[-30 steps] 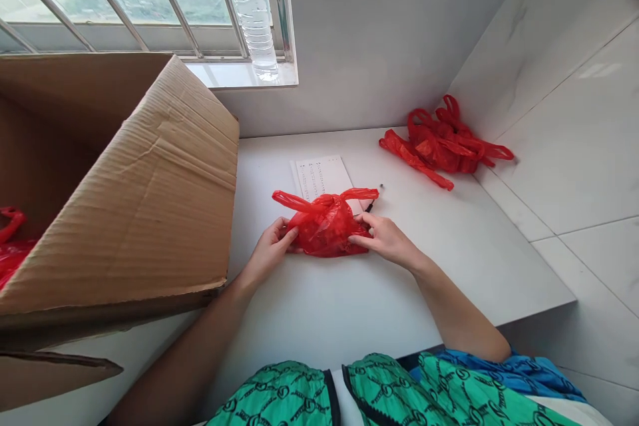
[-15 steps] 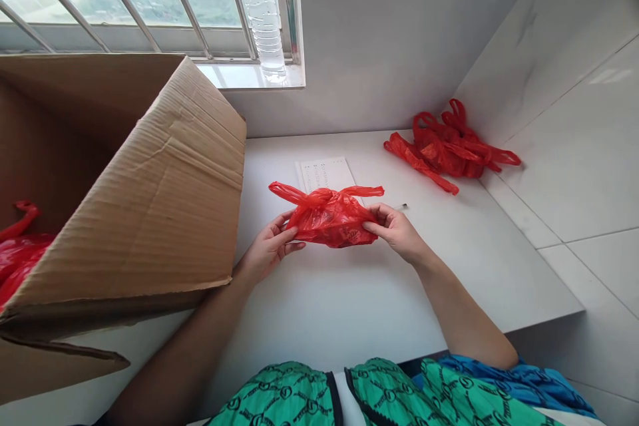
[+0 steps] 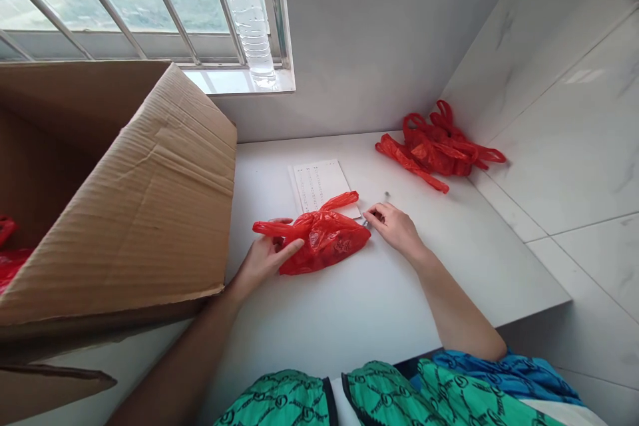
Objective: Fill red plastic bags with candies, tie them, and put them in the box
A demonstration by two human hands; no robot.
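Observation:
My left hand [image 3: 267, 254] grips the left side of a tied red plastic bag [image 3: 327, 239], its thumb lying over the front. What the bag holds is hidden by the red film. Just past the bag's right corner, my right hand [image 3: 394, 226] is closed in a pinch around a thin pen [image 3: 387, 195]. Only the pen's two ends show beside the fingers. Behind the bag lies a white booklet [image 3: 322, 180] with columns of small print, its lower part covered by the bag.
A large open cardboard box [image 3: 164, 200] stands at the left, with red plastic [image 3: 14, 263] inside. More red plastic bags [image 3: 439, 146] are heaped in the back right corner of the white table [image 3: 479, 266]. A clear water bottle [image 3: 252, 33] stands on the windowsill.
My right hand has let go of the bag and taken the pen beside it. The bag has come down and turned in my left hand. The view has shifted slightly right.

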